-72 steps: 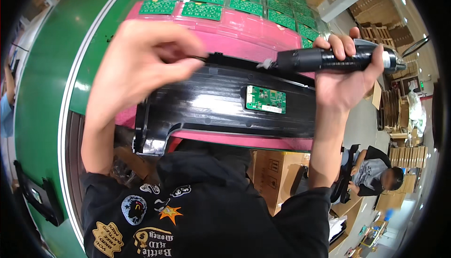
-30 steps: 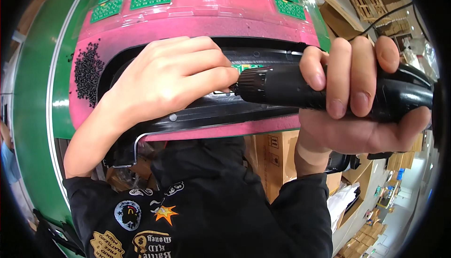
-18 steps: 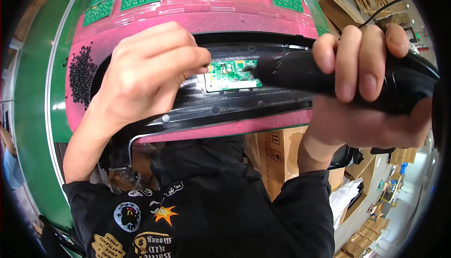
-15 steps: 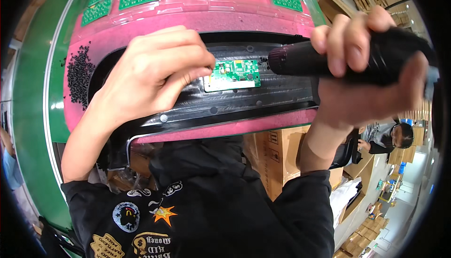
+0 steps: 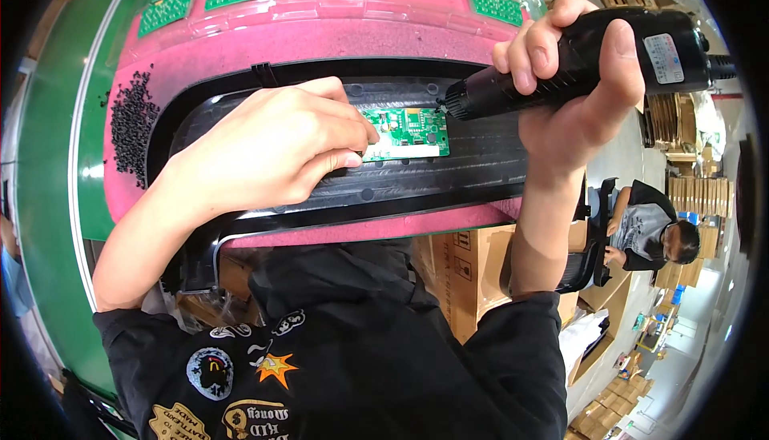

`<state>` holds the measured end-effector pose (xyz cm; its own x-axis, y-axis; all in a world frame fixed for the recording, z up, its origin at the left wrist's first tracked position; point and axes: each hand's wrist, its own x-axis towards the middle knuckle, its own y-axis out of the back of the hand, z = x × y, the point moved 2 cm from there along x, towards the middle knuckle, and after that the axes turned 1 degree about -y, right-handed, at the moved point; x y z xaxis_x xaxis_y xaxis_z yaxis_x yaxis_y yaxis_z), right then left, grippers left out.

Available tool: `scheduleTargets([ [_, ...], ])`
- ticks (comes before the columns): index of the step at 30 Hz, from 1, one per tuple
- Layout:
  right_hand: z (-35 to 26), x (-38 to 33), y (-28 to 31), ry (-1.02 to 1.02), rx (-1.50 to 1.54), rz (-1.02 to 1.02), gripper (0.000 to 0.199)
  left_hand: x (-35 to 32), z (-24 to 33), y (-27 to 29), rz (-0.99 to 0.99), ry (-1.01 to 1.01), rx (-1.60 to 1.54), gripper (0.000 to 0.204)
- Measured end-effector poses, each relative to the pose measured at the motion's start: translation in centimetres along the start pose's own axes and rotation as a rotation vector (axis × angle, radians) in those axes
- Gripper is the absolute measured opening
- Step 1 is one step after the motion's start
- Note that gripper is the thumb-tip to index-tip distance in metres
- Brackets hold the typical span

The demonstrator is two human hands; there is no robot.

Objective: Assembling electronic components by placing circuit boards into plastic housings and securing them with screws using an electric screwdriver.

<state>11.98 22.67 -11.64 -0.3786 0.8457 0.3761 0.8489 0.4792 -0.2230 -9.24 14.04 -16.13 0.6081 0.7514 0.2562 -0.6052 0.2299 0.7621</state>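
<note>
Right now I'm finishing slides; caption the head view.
Left hand at a green circuit board, right hand gripping a black electric screwdriver.

Right of a brown carton [image 5: 448,284], a co-worker [image 5: 642,228] is near stacked cardboard [image 5: 701,197].

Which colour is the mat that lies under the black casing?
Pink; the mat shows best in the head view, beyond the casing.
</note>
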Motion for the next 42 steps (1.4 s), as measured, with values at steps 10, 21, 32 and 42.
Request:
scheduleTargets([
  [10, 0.8, 0.9, 0.3, -0.047, 0.083, -0.094, 0.044, -0.2, -0.1, -0.2, -0.028, 0.168, -0.102, 0.007],
  [21, 0.3, 0.2, -1.3, -0.023, -0.023, -0.066, 0.051, -0.4, -0.4, -0.1, -0.029, 0.151, -0.109, 0.009],
  [32, -3.0, -2.3, -4.5, 0.165, 0.361, -0.225, 0.045, -0.3, -0.1, 0.5, 0.092, 0.057, -0.163, 0.014],
  [42, -3.0, -2.5, -5.0, 0.25, 0.236, -0.238, 0.052, -0.3, -0.5, 0.3, 0.184, -0.006, -0.154, 0.013],
])
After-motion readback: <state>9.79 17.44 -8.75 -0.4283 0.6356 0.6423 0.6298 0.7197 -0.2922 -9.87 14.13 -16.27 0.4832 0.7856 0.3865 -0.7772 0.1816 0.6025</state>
